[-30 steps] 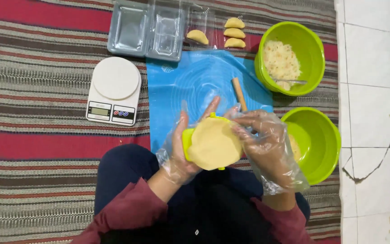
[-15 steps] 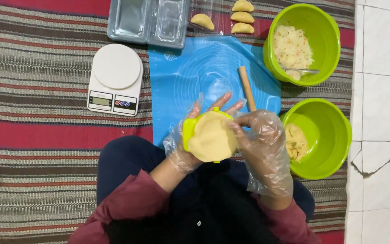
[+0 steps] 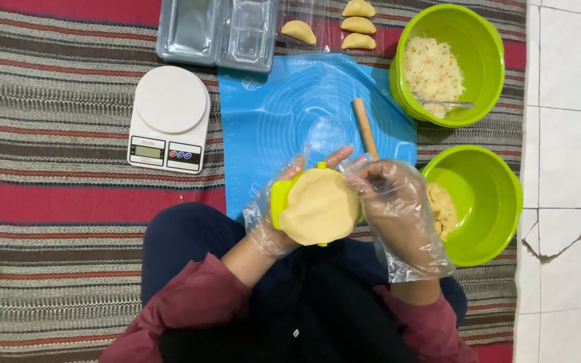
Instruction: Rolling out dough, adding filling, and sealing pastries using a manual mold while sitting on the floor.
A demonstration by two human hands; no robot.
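Unmoved, pale round dough (image 3: 319,207) covers yellow-green press (image 3: 278,199).

A striped woven rug (image 3: 48,134) in red, grey and cream bands is covering the floor and carrying the items; a white tiled floor (image 3: 569,134) is showing along its right edge. A blue silicone rolling mat (image 3: 284,114) is lying flat at the rug's centre. A white digital kitchen scale (image 3: 168,119) is sitting just left of the mat. A clear plastic compartment tray (image 3: 216,30) is resting above the mat's top edge. Four folded, half-moon pastries (image 3: 358,25) are lying beside that tray. A lime-green plastic bowl (image 3: 485,54) holding shredded filling is standing at upper right. A second lime-green plastic bowl (image 3: 495,202) is standing below it.
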